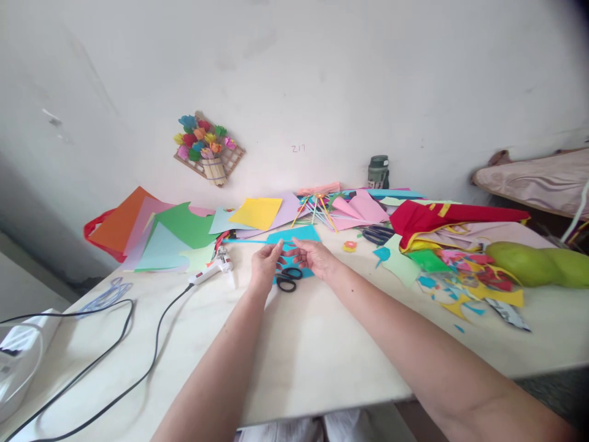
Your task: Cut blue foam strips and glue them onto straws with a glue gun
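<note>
Between both hands, above the table, stretches a thin blue strip (245,241) that looks like paper. My left hand (265,265) pinches it between thumb and finger, and its free end sticks out to the left. Thumb and fingers of my right hand (313,256) close at the strip's right end. Under the hands lies a sheet of blue paper (299,233). Black-handled scissors (286,282) rest on the sheet's near edge, just below my fingers; their blades are hidden. To the left of my left hand is a white glue gun (214,269).
Coloured paper sheets (170,236) lie along the back left. A second pair of scissors (378,234), a paper flower (350,246), paper scraps (453,294) and a green fruit-shaped object (529,264) are on the right. A black cord (159,344) crosses the left side near a power strip (25,350).
</note>
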The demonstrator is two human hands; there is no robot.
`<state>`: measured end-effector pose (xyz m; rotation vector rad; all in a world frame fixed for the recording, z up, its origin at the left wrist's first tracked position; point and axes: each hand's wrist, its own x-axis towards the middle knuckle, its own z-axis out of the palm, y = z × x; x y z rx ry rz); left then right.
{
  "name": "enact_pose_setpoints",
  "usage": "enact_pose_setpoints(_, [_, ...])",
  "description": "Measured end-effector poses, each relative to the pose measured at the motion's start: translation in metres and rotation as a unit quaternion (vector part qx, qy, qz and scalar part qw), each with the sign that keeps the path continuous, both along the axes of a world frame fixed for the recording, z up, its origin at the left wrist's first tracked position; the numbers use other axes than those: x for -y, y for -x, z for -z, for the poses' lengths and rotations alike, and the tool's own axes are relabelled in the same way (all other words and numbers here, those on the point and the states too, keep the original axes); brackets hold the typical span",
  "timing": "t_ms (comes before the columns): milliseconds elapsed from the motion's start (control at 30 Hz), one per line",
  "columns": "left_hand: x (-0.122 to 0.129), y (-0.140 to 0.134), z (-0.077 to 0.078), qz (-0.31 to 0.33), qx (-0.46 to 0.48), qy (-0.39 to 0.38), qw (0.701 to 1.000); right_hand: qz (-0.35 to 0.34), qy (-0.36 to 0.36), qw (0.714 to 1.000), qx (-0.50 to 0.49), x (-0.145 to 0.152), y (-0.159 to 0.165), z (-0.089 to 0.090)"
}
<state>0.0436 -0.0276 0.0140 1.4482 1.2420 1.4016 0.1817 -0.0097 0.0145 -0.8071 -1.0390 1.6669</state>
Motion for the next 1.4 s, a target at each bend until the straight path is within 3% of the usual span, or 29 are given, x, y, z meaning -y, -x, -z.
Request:
enact_pose_setpoints(233, [-0.006,0.014,-0.001,-0.038,0.122,-0.021,0.992,-0.034,-0.043,0.994,0.096,-0.001,0.001,0.007])
enact_pose_setpoints(500, [-0.025,0.050,0.001,-0.087,0.294,-0.037,0.951,-0.110,-0.059,0.972,0.200,-0.007,-0.025,0.003])
enact_pose_setpoints(733, [-0.027,0.062,-0.006,-0.144,0.339,-0.047,0.928,-0.065,-0.031,0.981,0.181,-0.022,-0.066,0.004])
enact_pose_setpoints(900, [-0.027,0.069,-0.005,-0.142,0.307,-0.012,0.941,0.125,-0.001,0.990,0.070,-0.026,-0.072,0.005])
enact_pose_setpoints(967, [-0.024,0.062,-0.005,-0.119,0.267,0.006,0.956,0.155,0.001,0.987,0.052,-0.025,-0.067,0.005])
enact_pose_setpoints(1133, [-0.006,0.024,-0.008,0.020,0.091,0.019,0.996,0.065,-0.040,0.994,0.074,-0.020,-0.043,0.005])
enact_pose_setpoints(1267, [0.001,0.007,-0.005,0.041,0.030,0.043,0.998,-0.037,-0.077,0.988,0.131,-0.009,-0.019,0.005])
enact_pose_setpoints(1400, [-0.003,0.008,0.003,0.041,0.034,0.016,0.998,-0.102,-0.107,0.973,0.176,-0.001,-0.003,0.008])
